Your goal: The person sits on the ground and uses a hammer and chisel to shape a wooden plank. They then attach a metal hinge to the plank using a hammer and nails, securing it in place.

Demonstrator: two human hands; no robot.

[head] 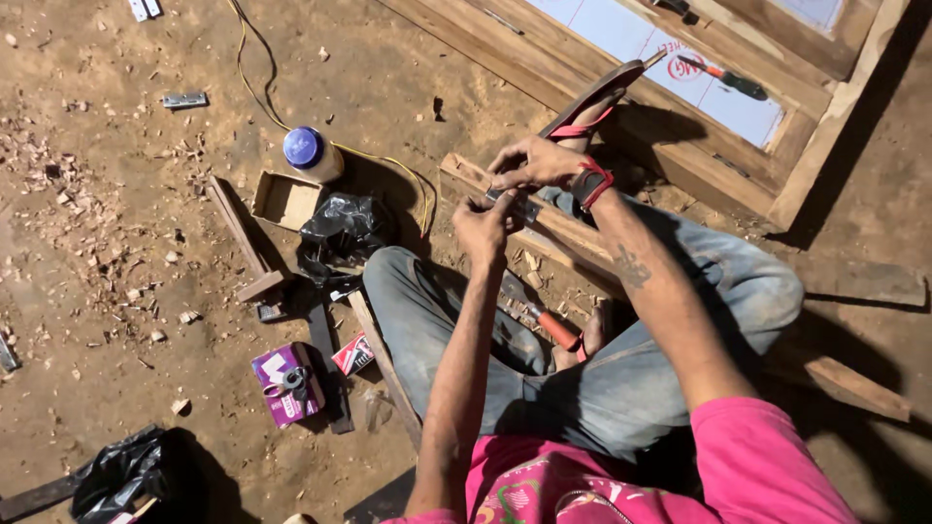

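My left hand (483,225) and my right hand (536,163) meet over a small metal hinge (513,202) that lies on a wooden strip (573,238) in front of my knees. Both hands pinch at the metal piece; what the right fingers hold is too small to tell. A red band sits on my right wrist. A tool with an orange handle (555,330) lies between my legs. I sit on the dirt floor in jeans and a pink shirt.
A large wooden frame (806,165) with a pale panel lies at the top right, a green-handled screwdriver (728,80) on it. To the left are a blue-lidded white jar (311,153), an open small box (286,199), a black plastic bag (342,231), a purple box (286,383), wood offcuts and shavings.
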